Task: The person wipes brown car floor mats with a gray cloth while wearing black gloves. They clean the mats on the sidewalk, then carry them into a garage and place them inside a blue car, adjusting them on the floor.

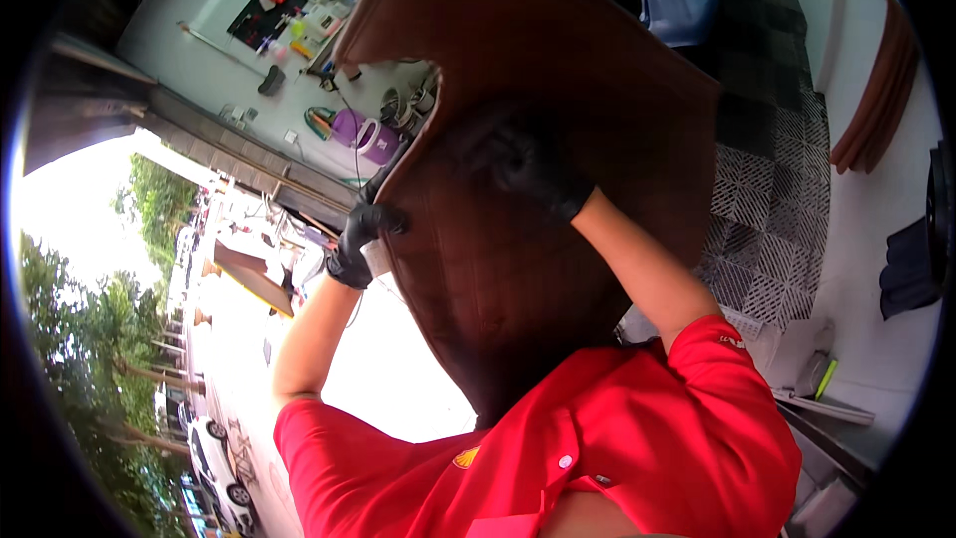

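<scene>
A large brown leather-like car floor mat stands up before me, tilted, with a curved notch cut into its upper left edge. My left hand, in a black glove, grips the mat's left edge below that notch, its thumb on the front face. A thin dark cord hangs close by that hand. Against the middle of the mat is my right hand, also in a black glove. Its fingers look curled, and dark glove on dark mat hides whatever may be in them.
Behind the mat stand a purple bucket and a wall board with bottles and tools. A blue car is at the far right, beside grey patterned floor tiles. Brown mats hang on the right wall. Left lies a bright outdoor yard with a white car.
</scene>
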`<state>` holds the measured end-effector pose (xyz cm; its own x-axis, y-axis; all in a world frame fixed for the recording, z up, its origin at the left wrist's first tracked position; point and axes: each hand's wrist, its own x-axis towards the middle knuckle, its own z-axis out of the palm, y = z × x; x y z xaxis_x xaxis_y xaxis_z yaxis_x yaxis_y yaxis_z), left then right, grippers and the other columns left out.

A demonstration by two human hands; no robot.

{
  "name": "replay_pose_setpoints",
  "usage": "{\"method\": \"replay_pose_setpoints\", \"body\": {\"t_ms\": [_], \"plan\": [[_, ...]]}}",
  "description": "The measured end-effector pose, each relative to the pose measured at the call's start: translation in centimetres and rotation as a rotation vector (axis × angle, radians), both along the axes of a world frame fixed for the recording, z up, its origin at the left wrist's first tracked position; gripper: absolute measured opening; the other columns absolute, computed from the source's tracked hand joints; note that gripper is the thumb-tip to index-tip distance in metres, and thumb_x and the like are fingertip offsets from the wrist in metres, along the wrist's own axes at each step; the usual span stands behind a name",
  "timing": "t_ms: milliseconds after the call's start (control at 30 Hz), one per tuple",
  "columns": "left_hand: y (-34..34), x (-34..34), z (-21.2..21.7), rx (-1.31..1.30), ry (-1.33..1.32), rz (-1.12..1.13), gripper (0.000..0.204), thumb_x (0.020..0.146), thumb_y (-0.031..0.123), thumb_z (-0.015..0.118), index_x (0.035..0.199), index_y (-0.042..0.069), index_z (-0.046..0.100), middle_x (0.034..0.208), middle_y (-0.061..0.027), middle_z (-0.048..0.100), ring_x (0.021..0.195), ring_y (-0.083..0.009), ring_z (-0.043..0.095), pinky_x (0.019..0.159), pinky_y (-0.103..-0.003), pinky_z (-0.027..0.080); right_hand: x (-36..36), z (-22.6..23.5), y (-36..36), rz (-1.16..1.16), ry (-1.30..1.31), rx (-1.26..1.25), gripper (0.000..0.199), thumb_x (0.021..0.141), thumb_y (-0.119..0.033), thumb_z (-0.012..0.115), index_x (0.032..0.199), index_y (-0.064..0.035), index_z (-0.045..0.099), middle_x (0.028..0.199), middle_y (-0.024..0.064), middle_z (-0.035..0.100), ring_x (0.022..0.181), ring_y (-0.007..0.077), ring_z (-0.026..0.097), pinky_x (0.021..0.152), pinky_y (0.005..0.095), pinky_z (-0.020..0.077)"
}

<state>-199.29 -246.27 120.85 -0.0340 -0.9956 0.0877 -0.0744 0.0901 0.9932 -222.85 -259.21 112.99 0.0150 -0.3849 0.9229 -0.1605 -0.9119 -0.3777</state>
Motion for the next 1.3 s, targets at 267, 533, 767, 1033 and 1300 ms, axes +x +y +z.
{"method": "replay_pose_setpoints", "body": {"t_ms": [267, 533, 767, 1033, 1300], "plan": [[0.3, -4.6, 0.5, 0.147, 0.333, 0.139, 0.052, 0.080, 0.008, 0.056, 0.129, -0.001, 0.041, 0.120, -0.0144, 0.055, 0.105, -0.0246, 0.056, 0.091, -0.035, 0.046, 3.7, -1.9, 8.0, 0.603, 0.000, 0.175, 0.014, 0.075, -0.010, 0.055, 0.082, -0.0056, 0.066, 0.080, 0.0127, 0.063, 0.076, 0.0255, 0.061, 0.074, 0.0369, 0.0478], [10.0, 8.1, -2.9, -0.025, 0.046, 0.642, 0.012, 0.079, 0.006, 0.055, 0.080, -0.001, 0.065, 0.076, -0.0109, 0.064, 0.071, -0.0166, 0.062, 0.070, -0.027, 0.051, 0.7, -6.1, -2.9, 0.488, 0.162, 0.589, 0.037, 0.088, -0.033, 0.048, 0.103, -0.0012, 0.060, 0.106, 0.0175, 0.060, 0.096, 0.0284, 0.056, 0.085, 0.0364, 0.0440], [11.1, 6.6, -4.4, -0.075, 0.041, 0.948, 0.022, 0.070, -0.002, 0.044, 0.052, 0.005, 0.054, 0.047, -0.0056, 0.052, 0.042, -0.0143, 0.052, 0.047, -0.025, 0.047, 0.9, -13.6, -9.9, -0.155, 0.321, 0.663, 0.041, 0.093, -0.035, 0.041, 0.113, -0.0033, 0.057, 0.111, 0.0165, 0.058, 0.101, 0.0246, 0.055, 0.090, 0.0355, 0.0434], [12.8, 9.0, -4.3, 0.004, 0.347, 0.753, 0.020, 0.066, -0.003, 0.043, 0.049, 0.004, 0.050, 0.047, -0.0081, 0.051, 0.042, -0.0175, 0.052, 0.047, -0.028, 0.047, 5.5, -1.4, 0.9, 0.451, 0.308, 0.024, 0.045, 0.083, -0.035, 0.056, 0.116, -0.0043, 0.053, 0.117, 0.0126, 0.054, 0.106, 0.0233, 0.051, 0.095, 0.0375, 0.0361], [14.6, 11.0, -6.4, 0.000, 0.421, 0.744, 0.014, 0.065, -0.004, 0.042, 0.057, -0.003, 0.053, 0.054, -0.0131, 0.055, 0.046, -0.0215, 0.055, 0.050, -0.030, 0.049, 3.2, -9.1, -12.0, -0.172, 0.688, 0.514, 0.038, 0.092, -0.037, 0.039, 0.114, -0.0105, 0.057, 0.113, 0.0091, 0.058, 0.105, 0.0223, 0.053, 0.095, 0.0382, 0.0373]]}}
